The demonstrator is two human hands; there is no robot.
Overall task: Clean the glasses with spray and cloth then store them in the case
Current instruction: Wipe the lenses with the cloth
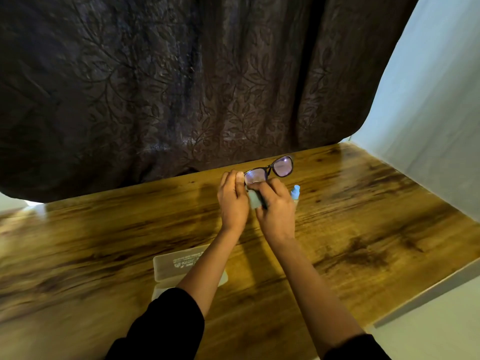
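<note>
Head view: left hand (232, 201) pinches the glasses (283, 166) by one end, steadying them so right hand (276, 206), gripping the cloth (254, 200), can wipe.

Wooden table (363, 203), glossy finish, golden-brown with dark grain streaks running along its length and pale reflections near the far edge. Lying flat toward the near edge, left of centre: translucent whitish case (176, 266), lettering printed on the farther half, a second half just visible nearer the edge, most of the rest hidden from view. Standing upright farther back, right of centre and well apart from the case: small pale-blue spray bottle (295, 191), top part only in view.
</note>
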